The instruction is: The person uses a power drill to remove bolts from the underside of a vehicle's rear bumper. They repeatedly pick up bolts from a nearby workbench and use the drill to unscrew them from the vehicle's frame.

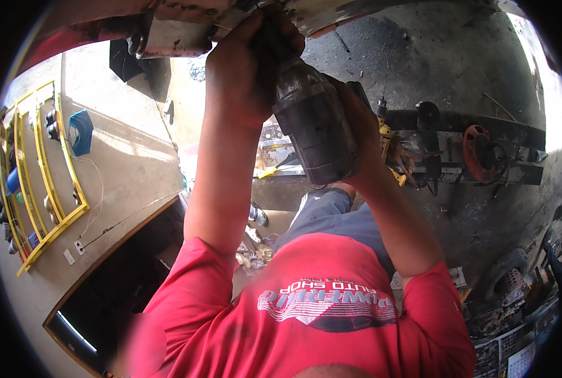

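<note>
Both my arms reach up toward a worn vehicle panel (pixel 174 31) at the top of the view. Between my hands is a dark grey, bulky handheld tool (pixel 319 129) with a glossy, rounded shoulder and a boxy lower end; its exact kind is unclear. My left hand (pixel 246 69) is closed round its narrower upper part, close under the panel. Along the right side of the tool's body, my right hand (pixel 360 123) is wrapped, its fingers partly hidden behind. The tool's working tip is hidden by my left hand and shadow.
A low dark bench (pixel 520 135) to the right bears a yellow power tool (pixel 386 135) and an orange-red round reel (pixel 479 154). Yellow shelving (pixel 48 183) hangs at the left beside a blue item (pixel 80 132). A tire (pixel 504 271) lies at lower right.
</note>
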Demonstrator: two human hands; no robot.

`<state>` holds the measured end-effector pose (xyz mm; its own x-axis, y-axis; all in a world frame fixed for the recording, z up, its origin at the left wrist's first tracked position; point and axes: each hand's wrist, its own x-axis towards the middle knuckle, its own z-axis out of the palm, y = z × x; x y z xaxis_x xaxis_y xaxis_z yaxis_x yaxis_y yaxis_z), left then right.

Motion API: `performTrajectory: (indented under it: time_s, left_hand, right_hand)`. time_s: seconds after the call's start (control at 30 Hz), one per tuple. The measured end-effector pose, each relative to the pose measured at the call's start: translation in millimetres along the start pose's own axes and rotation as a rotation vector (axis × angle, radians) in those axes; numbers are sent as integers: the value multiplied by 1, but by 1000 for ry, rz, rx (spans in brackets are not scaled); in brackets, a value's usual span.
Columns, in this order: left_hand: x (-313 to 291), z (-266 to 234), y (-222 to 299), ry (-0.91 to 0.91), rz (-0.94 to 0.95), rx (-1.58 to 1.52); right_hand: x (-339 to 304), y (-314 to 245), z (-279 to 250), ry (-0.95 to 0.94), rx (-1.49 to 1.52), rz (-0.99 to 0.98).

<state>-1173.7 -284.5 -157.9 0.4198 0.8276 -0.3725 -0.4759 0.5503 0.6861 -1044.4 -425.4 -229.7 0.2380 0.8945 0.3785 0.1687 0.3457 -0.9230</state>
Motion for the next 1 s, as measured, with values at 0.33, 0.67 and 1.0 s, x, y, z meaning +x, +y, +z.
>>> performTrajectory:
  time_s: [0.33,0.67,1.0]
  left_hand:
    - [-3,12,-6,18,65,-29]
    - [-4,16,-6,35,57,-114]
    - [-5,25,-7,19,55,-157]
  right_hand:
    - [4,5,-4,-103,180,271]
    - [10,2,-13,-216,362,501]
    - [15,4,-13,-223,491,643]
